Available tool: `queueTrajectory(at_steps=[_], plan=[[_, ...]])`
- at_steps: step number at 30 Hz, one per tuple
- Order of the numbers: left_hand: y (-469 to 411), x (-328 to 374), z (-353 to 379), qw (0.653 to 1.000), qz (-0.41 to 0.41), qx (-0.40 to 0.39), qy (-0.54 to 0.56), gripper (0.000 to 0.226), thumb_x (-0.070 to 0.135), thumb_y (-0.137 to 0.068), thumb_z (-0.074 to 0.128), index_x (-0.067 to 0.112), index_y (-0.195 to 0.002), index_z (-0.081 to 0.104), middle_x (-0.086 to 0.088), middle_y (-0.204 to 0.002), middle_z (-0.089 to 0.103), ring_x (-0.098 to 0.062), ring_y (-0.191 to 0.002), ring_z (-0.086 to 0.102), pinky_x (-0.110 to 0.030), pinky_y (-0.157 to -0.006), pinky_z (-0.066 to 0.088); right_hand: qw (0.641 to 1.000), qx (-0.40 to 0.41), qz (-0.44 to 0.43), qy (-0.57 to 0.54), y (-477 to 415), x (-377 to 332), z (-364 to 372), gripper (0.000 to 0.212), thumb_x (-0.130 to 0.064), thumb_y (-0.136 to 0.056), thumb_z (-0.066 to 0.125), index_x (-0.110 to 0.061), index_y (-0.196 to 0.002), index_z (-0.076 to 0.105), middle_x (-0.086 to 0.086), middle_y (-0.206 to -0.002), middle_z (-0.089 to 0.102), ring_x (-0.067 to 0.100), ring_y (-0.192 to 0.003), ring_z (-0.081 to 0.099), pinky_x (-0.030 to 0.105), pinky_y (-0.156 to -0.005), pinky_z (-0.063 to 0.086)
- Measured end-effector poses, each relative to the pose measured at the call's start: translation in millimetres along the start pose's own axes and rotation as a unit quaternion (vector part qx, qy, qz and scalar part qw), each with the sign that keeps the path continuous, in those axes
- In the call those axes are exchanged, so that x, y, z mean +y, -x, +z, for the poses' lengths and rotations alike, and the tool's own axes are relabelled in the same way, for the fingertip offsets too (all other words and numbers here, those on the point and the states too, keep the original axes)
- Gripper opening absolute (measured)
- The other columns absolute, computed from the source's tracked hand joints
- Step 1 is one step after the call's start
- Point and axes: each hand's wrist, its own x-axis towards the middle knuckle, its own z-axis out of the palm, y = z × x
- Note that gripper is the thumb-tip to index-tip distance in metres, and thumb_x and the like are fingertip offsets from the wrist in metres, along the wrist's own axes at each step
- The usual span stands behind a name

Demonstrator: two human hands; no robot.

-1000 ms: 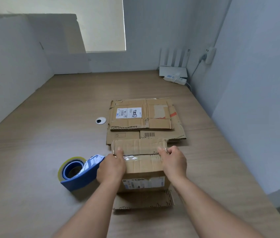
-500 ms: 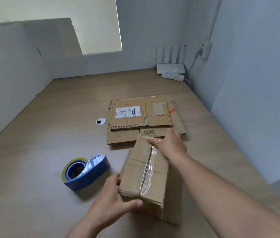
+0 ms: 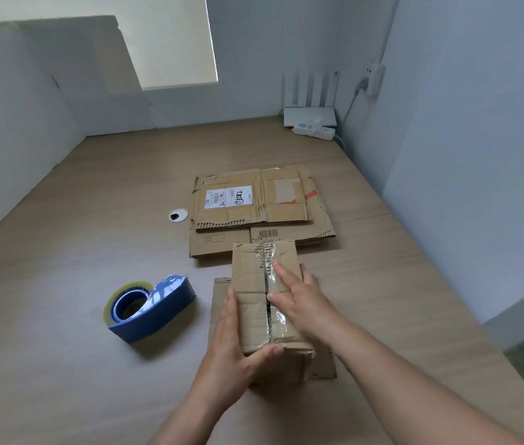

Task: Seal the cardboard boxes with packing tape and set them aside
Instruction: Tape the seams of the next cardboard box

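Cardboard box (image 3: 250, 274), right of the tape dispenser (image 3: 154, 311): left hand (image 3: 231, 354) grips its near corner, right hand (image 3: 305, 303) presses flat, fingers straight, on top.

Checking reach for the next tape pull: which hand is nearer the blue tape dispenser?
Left. The left hand holds the cardboard box by its left side, which faces the tape dispenser. The right hand lies flat on the box top, farther from it.

Label (image 3: 228, 198) print illegible, box (image 3: 251, 284) corner hidden behind left hand (image 3: 235, 351)
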Motion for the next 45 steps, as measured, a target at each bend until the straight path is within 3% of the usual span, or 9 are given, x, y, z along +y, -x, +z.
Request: queueTrajectory(at_steps=[5,9,14,22,27,30,35,41,45], plan=[[1.4,4.8,1.2,1.0,-0.005,0.012,-0.006,0.13,0.081,-0.048,0.066,0.041,-0.147,-0.008,0.018,-0.159,0.007,0.001,-0.144,0.013,-0.033,-0.12,0.019,0.998,-0.02,-0.054,-0.025,32.3,13.9,5.5,0.051,-0.029,-0.096,0.055,-0.038,-0.143,0.037,0.0,-0.151,0.015,0.013,-0.142,0.024,0.01,-0.107,0.009],[7.6,8.9,1.3,0.999,-0.005,0.012,-0.048,0.12,0.084,-0.051,0.061,0.046,-0.14,-0.011,0.017,-0.158,0.007,0.001,-0.143,0.012,-0.024,-0.118,0.019,0.995,-0.042,-0.081,-0.03,39.9,19.2,-0.2,0.049,-0.03,-0.094,0.057,-0.038,-0.141,0.042,-0.003,-0.152,0.014,0.015,-0.143,0.022,0.019,-0.116,0.012],[8.9,14.4,-3.1,0.995,0.012,0.008,-0.103,0.118,0.072,-0.064,0.067,0.038,-0.144,-0.014,0.017,-0.157,-0.001,0.001,-0.145,0.0,-0.019,-0.116,0.012,0.98,0.024,-0.072,0.186,2.7,-15.8,-9.0,0.061,-0.058,-0.094,0.04,-0.047,-0.148,0.014,-0.001,-0.158,-0.022,0.024,-0.146,-0.018,0.05,-0.119,0.001],[-0.1,21.2,12.3,0.997,-0.02,0.048,-0.062,0.116,0.048,-0.077,0.073,0.022,-0.15,-0.014,0.005,-0.161,0.001,-0.008,-0.147,0.006,-0.029,-0.12,0.015,0.922,-0.03,-0.151,0.355,-27.0,-24.5,-2.9,0.058,-0.045,-0.102,0.023,-0.023,-0.153,0.009,-0.008,-0.161,-0.003,0.016,-0.146,-0.015,0.049,-0.117,-0.012],[-21.1,18.7,9.5,0.995,-0.062,0.071,0.009,0.122,0.067,-0.064,0.071,0.034,-0.151,-0.008,0.006,-0.154,0.03,-0.013,-0.137,0.036,-0.038,-0.111,0.036,0.928,-0.037,-0.192,0.317,2.8,3.7,-5.0,0.051,-0.043,-0.103,0.023,-0.024,-0.15,0.026,-0.012,-0.16,0.009,0.01,-0.147,-0.008,0.044,-0.118,-0.01],[-23.6,10.2,7.3,0.996,-0.059,0.07,0.003,0.121,0.077,-0.055,0.063,0.042,-0.15,-0.004,0.011,-0.152,0.033,-0.011,-0.134,0.04,-0.038,-0.109,0.04,0.943,-0.008,-0.241,0.232,14.6,19.2,-2.9,0.082,-0.069,-0.088,0.004,-0.023,-0.143,0.043,-0.007,-0.158,0.022,0.014,-0.148,0.001,0.038,-0.119,-0.004],[-15.2,3.0,-10.6,0.998,-0.004,-0.022,-0.066,0.098,0.045,-0.076,0.075,0.047,-0.145,0.006,0.008,-0.157,0.021,-0.009,-0.141,0.028,-0.036,-0.114,0.033,0.944,0.029,-0.296,0.146,13.9,36.9,-4.4,0.072,-0.069,-0.079,0.032,-0.027,-0.133,0.056,0.001,-0.159,0.013,0.007,-0.142,-0.003,0.019,-0.113,-0.007],[-4.9,-5.7,-20.6,0.997,0.007,-0.02,-0.07,0.089,0.023,-0.086,0.07,0.061,-0.131,0.003,0.006,-0.144,0.042,-0.01,-0.118,0.055,-0.026,-0.094,0.051,0.898,0.111,-0.347,0.248,5.0,38.0,-1.8,0.057,-0.059,-0.077,0.047,-0.021,-0.113,0.07,0.016,-0.136,0.054,0.032,-0.132,0.044,0.045,-0.106,0.038],[-2.0,-6.2,-24.2,0.998,-0.011,-0.042,-0.046,0.096,0.056,-0.071,0.069,0.061,-0.138,0.0,0.017,-0.141,0.039,-0.003,-0.119,0.051,-0.03,-0.096,0.05,0.866,0.189,-0.377,0.269,0.1,46.0,15.2,0.043,-0.052,-0.076,0.052,-0.024,-0.105,0.065,0.016,-0.128,0.059,0.033,-0.124,0.049,0.043,-0.098,0.046]])
